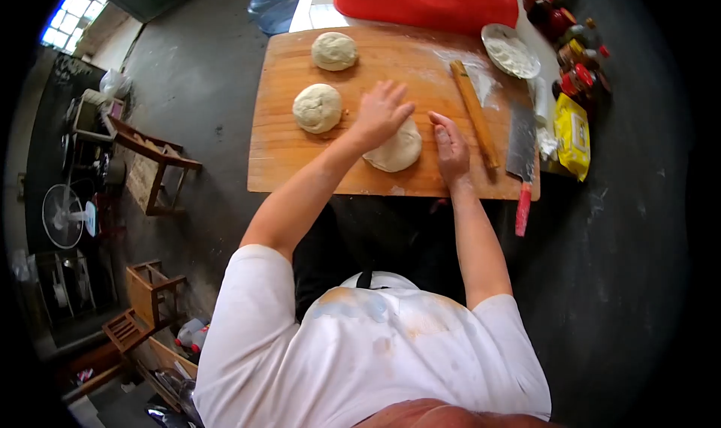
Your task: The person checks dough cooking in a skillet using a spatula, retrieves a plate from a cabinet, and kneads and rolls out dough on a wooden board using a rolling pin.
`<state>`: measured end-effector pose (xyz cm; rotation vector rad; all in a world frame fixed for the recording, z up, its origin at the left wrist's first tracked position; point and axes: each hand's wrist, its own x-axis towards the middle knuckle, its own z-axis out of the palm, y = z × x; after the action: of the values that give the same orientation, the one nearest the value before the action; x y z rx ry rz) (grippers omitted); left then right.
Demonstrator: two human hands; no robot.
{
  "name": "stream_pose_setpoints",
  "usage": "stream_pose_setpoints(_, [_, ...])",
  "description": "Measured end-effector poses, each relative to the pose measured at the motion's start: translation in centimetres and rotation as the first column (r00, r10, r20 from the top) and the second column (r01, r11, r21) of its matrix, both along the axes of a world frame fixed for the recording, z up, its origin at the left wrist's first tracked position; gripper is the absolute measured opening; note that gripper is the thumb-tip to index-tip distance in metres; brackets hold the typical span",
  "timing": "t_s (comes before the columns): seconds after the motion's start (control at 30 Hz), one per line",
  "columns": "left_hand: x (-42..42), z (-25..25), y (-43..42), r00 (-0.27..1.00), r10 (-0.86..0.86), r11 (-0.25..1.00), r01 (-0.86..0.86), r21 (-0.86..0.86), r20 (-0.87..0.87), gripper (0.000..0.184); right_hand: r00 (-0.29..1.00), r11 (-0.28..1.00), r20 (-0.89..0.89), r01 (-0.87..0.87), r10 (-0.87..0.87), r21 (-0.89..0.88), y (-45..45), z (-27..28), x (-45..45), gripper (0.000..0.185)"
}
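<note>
A flattened round of dough [398, 151] lies near the front middle of the wooden board [278, 169]. My left hand [383, 114] is over its far left part with fingers spread, covering some of it; whether the palm presses on it I cannot tell. On the right, my right hand [451, 146] stands on edge beside the dough, fingers stretched out and nothing held. Two dough balls, a nearer one [317, 108] and a farther one [334, 51], sit to the left. To the right of my right hand lies a wooden rolling pin [475, 114].
A cleaver [520, 146] lies at the board's right, its red handle past the front edge. Behind stand a bowl of flour [535, 69] and something red [435, 0]. A yellow packet [572, 136] and several bottles line the right. Wooden chairs [154, 154] stand left.
</note>
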<state>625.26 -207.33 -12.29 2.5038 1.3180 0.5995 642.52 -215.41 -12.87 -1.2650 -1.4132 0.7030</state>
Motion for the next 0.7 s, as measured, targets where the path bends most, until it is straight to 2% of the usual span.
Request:
stream_pose_setpoints(0.07, [-4.8, 4.1, 0.0, 0.981, 0.153, 0.978, -0.167, 0.121, 0.118, 0.056, 1.0, 1.0, -0.025, -0.006, 0.005, -0.019, 0.1, -0.1, 0.0, 0.032])
stream_pose_setpoints(0.13, [-8.8, 4.0, 1.2, 0.878, 0.447, 0.894, -0.433, 0.117, -0.168, 0.057, 0.999, 0.999, -0.05, 0.013, -0.015, -0.05, -0.4, 0.4, -0.1, 0.032])
stream_pose_setpoints(0.17, [-10.6, 3.6, 2.1, 0.874, 0.458, 0.889, -0.442, 0.122, -0.166, 0.057, 0.999, 0.999, -0.048, 0.016, -0.018, -0.038, -0.2, 0.0, 0.0, 0.032])
stream_pose_setpoints(0.2, [-12.0, 3.3, 3.0, 0.875, 0.441, 0.865, -0.473, -0.167, -0.198, 0.06, 0.999, 1.0, -0.047, 0.011, -0.012, -0.023, 0.1, -0.3, 0.1, 0.032])
stream_pose_setpoints(0.23, [-12.8, 2.8, 3.8, 0.884, 0.41, 0.765, -0.468, -0.442, -0.225, 0.064, 0.998, 1.0, -0.055, 0.007, -0.007, -0.014, 0.2, -0.6, 0.1, 0.031])
stream_pose_setpoints(0.27, [-12.7, 3.4, 3.5, 0.885, 0.408, 0.769, -0.465, -0.438, -0.224, 0.064, 0.998, 1.0, -0.064, 0.007, -0.008, -0.011, 0.1, -0.8, 0.1, 0.031])
stream_pose_setpoints(0.33, [-11.6, 5.7, 1.3, 0.932, 0.343, 0.831, -0.36, -0.425, -0.119, 0.061, 0.998, 1.0, -0.066, 0.014, -0.015, -0.022, -0.1, -0.5, 0.0, 0.031])
stream_pose_setpoints(0.37, [-10.8, 6.4, 0.0, 0.94, 0.338, 0.872, -0.327, -0.364, -0.034, 0.053, 0.998, 0.999, -0.066, 0.016, -0.018, -0.033, -0.1, -0.3, 0.0, 0.03])
stream_pose_setpoints(0.4, [-10.2, 6.2, -1.0, 0.942, 0.335, 0.873, -0.324, -0.364, -0.034, 0.053, 0.998, 0.999, -0.066, 0.02, -0.022, -0.033, -0.1, -0.1, 0.1, 0.03])
stream_pose_setpoints(0.47, [-9.9, 5.5, -2.6, 0.965, 0.247, 0.969, -0.247, -0.006, 0.085, 0.049, 0.998, 0.999, -0.066, 0.008, -0.011, -0.04, -0.3, 0.1, -0.1, 0.029])
stream_pose_setpoints(0.5, [-10.7, 4.7, -1.8, 0.957, 0.223, 0.975, -0.22, -0.037, 0.186, 0.046, 0.998, 0.999, -0.066, 0.003, -0.006, -0.041, -0.4, -0.2, -0.1, 0.029])
stream_pose_setpoints(0.53, [-11.8, 4.6, -0.7, 0.955, 0.228, 0.974, -0.226, -0.033, 0.189, 0.046, 0.998, 1.0, -0.062, 0.001, -0.003, -0.029, -0.2, -0.6, 0.1, 0.028])
stream_pose_setpoints(0.57, [-13.1, 5.0, 0.4, 0.807, 0.386, 0.89, -0.2, -0.409, 0.447, 0.043, 0.998, 1.0, -0.059, 0.0, -0.001, -0.016, 0.1, -0.8, 0.1, 0.027])
stream_pose_setpoints(0.6, [-14.4, 5.3, 1.5, 0.571, 0.591, 0.707, -0.026, -0.706, 0.57, 0.04, 0.998, 1.0, -0.059, -0.003, 0.002, -0.015, 0.1, -0.6, 0.1, 0.027])
stream_pose_setpoints(0.7, [-17.4, 6.3, 4.9, 0.564, 0.569, 0.691, 0.067, -0.72, 0.598, 0.045, 0.999, 0.999, -0.044, 0.021, -0.023, -0.042, -0.4, -0.4, -0.1, 0.026])
